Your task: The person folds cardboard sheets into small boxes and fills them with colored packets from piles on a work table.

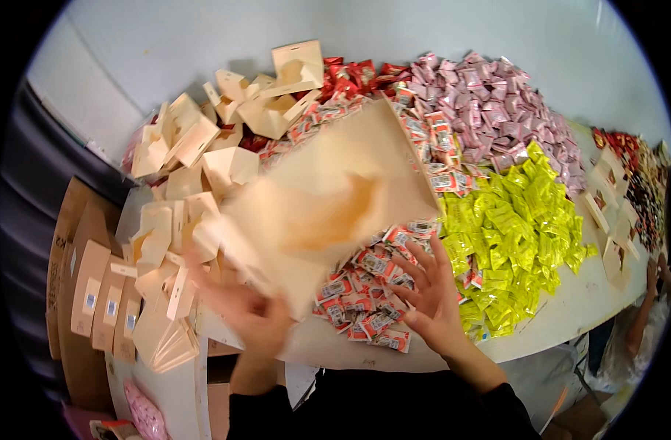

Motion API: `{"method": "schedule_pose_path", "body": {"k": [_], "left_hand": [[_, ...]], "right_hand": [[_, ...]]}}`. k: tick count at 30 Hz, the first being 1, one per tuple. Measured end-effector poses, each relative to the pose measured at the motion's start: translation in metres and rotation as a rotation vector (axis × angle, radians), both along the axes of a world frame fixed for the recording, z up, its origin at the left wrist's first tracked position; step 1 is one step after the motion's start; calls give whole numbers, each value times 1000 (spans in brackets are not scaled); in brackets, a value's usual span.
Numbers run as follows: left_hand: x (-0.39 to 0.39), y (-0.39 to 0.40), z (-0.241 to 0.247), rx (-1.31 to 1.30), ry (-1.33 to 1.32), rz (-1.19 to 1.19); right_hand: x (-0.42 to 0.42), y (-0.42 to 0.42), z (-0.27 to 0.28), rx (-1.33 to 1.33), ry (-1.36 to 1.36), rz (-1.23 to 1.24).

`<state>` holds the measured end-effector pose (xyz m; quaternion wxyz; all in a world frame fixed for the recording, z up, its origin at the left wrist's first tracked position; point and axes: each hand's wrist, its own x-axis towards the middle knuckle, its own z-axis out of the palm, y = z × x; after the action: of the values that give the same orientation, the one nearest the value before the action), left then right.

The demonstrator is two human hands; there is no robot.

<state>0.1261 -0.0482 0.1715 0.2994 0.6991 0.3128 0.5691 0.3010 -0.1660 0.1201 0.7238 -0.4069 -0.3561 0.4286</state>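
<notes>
An open cream cardboard box (341, 154), blurred by motion, is held tilted over the table by my left hand (253, 313). The fingers grip its near left edge. An orange-brown patch, perhaps a cut-out, shows in the middle of the box. My right hand (437, 308) is off the box, fingers spread and holding nothing. It hovers over a pile of small red-and-white wrapped packets (360, 301). Shiny yellow-green packets (511, 242) are heaped to the right of that hand. Pale pink packets (478, 104) lie behind them, with red foil packets (357, 77) at the back.
Several open cream boxes (189, 140) crowd the left side of the white table (566, 302). Folded cartons (170, 346) and labelled cardboard boxes (90, 291) stand at lower left, near a pink bag (145, 410). At far right another person's hand (652, 275) is beside more packets (646, 206).
</notes>
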Motion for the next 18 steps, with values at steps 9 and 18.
{"method": "schedule_pose_path", "body": {"k": [9, 18], "left_hand": [[35, -64, -114, -766, 319, -1016], [35, 4, -75, -939, -353, -1015]], "right_hand": [[4, 5, -15, -145, -151, -532], [38, 14, 10, -346, -1137, -460]]}}
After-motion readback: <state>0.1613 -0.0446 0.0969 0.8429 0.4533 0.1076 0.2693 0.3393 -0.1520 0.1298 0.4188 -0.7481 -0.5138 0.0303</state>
